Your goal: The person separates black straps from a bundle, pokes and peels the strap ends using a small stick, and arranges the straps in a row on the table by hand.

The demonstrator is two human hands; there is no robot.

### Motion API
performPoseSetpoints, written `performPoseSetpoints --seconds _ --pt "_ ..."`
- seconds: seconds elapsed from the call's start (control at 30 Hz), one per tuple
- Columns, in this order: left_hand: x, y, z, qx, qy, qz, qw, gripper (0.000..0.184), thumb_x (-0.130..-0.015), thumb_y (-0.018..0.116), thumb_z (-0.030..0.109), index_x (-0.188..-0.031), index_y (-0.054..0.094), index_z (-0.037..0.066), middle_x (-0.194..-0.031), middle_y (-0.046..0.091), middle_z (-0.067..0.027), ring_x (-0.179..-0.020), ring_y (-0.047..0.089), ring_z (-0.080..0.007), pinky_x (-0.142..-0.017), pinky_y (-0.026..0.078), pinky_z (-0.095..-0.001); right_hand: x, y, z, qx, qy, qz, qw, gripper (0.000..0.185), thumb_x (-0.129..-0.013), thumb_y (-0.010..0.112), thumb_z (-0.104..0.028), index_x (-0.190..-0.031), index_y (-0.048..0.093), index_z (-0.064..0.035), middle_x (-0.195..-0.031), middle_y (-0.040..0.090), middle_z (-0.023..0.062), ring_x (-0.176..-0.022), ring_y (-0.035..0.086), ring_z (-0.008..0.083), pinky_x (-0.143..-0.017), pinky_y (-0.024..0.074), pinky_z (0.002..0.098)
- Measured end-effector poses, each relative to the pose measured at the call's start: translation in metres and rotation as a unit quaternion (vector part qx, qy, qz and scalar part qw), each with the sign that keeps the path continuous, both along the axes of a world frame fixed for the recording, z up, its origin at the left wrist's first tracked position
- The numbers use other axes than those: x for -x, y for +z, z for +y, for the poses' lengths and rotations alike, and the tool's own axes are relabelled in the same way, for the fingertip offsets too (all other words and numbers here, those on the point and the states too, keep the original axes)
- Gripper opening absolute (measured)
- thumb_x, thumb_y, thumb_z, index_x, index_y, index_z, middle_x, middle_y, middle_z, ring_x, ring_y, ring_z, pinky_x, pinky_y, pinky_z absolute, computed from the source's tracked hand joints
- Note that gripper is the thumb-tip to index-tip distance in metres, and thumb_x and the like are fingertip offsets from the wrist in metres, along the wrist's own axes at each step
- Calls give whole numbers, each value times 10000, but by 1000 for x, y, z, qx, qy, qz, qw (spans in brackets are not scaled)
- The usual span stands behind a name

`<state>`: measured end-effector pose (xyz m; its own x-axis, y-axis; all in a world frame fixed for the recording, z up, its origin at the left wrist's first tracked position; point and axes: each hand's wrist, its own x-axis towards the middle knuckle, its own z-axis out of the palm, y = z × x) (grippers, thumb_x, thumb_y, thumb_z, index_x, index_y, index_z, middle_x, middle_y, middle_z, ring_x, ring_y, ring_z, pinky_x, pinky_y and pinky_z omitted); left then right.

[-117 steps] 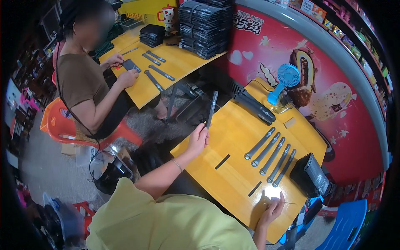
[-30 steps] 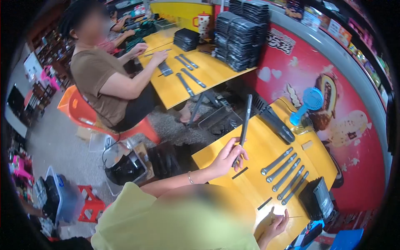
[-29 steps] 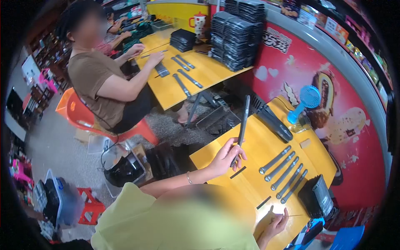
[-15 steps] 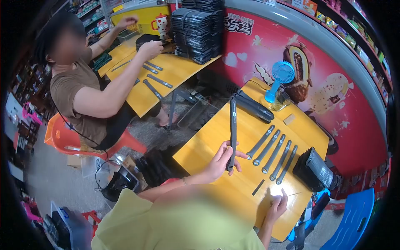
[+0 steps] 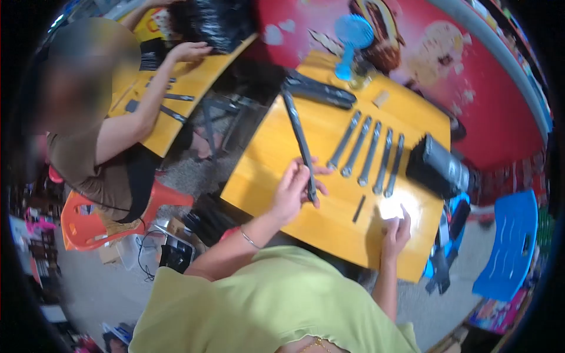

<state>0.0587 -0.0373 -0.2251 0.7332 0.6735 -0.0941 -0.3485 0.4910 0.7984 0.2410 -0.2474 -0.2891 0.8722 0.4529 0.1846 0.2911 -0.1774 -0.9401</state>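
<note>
My left hand [image 5: 296,187] is closed around the lower end of a long dark strap [image 5: 299,132], which stands up and leans left above the table. To its right, several similar dark straps [image 5: 369,156] lie side by side in a slanted row. My right hand [image 5: 396,232] is over the front right of the yellow table [image 5: 259,170], beside a bright glare, with its fingers apart and nothing visible in them. A short black strip [image 5: 359,209] lies flat between my two hands.
A dark bundle [image 5: 321,92], a blue fan [image 5: 353,35] and a small tan block [image 5: 381,98] are at the table's back. A black wrapped stack [image 5: 441,165] sits at the right edge. A co-worker [image 5: 88,170] works at another table, left. A blue chair [image 5: 506,247] stands right.
The view has tilted and shifted, so the table appears higher and further left. The strap in my left hand now leans further left. The co-worker's hand has moved slightly.
</note>
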Motion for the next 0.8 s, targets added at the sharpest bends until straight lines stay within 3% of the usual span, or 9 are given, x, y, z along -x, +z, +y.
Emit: performPoseSetpoints --seconds 0.07,0.13,0.23,0.27,0.33,0.43,0.63,0.8 --pt "-1 7 -5 9 -6 2 1000 299 -972 397 244 -1213 363 72 -1118 553 -172 -793 620 -182 -561 543 -259 6 12 -4 10 13 19 1000 411 -903 419 -31 -1313 439 -34 -626 443 -28 -546 383 31 -491 322 202" --pt "0 10 -12 19 -18 3 1000 291 -955 438 189 -1213 365 74 -1125 546 -164 -821 616 -186 -591 554 -269 16 29 1 -14 36 -50 998 388 -889 377 -16 -1270 449 -23 -655 506 5 -599 458 70 -524 363 217" --pt "-1 11 -19 44 -43 0 998 315 -914 486 117 -1204 371 73 -1114 545 -153 -833 610 -186 -608 562 -279 33 44 7 -10 112 -92 989 325 -861 439 2 -1170 535 -24 -744 536 51 -668 519 142 -601 421 274" --pt "-2 10 -20 56 -52 -7 997 307 -912 485 110 -1196 374 72 -1108 547 -149 -837 605 -187 -625 562 -292 40 57 13 36 131 -148 980 283 -839 437 13 -1090 565 -17 -776 566 102 -720 566 217 -656 448 311" --pt "-4 8 -22 78 -65 -21 995 292 -907 483 96 -1178 378 69 -1096 552 -142 -846 596 -188 -658 562 -316 56 81 22 46 201 -148 967 290 -838 432 20 -1089 573 -19 -768 554 120 -693 571 226 -646 451 307" --pt "-6 6 -24 86 -64 -27 994 293 -900 471 86 -1176 375 66 -1038 559 -139 -817 590 -175 -666 556 -308 71 93 32 24 258 -16 966 299 -829 446 33 -1091 578 -27 -759 548 115 -643 568 211 -603 446 299" --pt "-7 4 -24 96 -77 -35 992 302 -894 466 119 -1182 389 77 -957 568 -106 -787 593 -164 -630 533 -302 76 80 47 -8 234 -91 968 286 -820 524 4 -1096 584 -42 -738 529 83 -575 530 173 -521 414 264" --pt "-11 8 -35 79 -66 -1 995 266 -910 464 95 -1166 392 82 -956 576 -104 -831 606 -188 -762 498 -307 80 95 55 33 223 -90 970 282 -768 651 -55 -1044 597 -50 -795 538 68 -562 461 135 -487 371 244"
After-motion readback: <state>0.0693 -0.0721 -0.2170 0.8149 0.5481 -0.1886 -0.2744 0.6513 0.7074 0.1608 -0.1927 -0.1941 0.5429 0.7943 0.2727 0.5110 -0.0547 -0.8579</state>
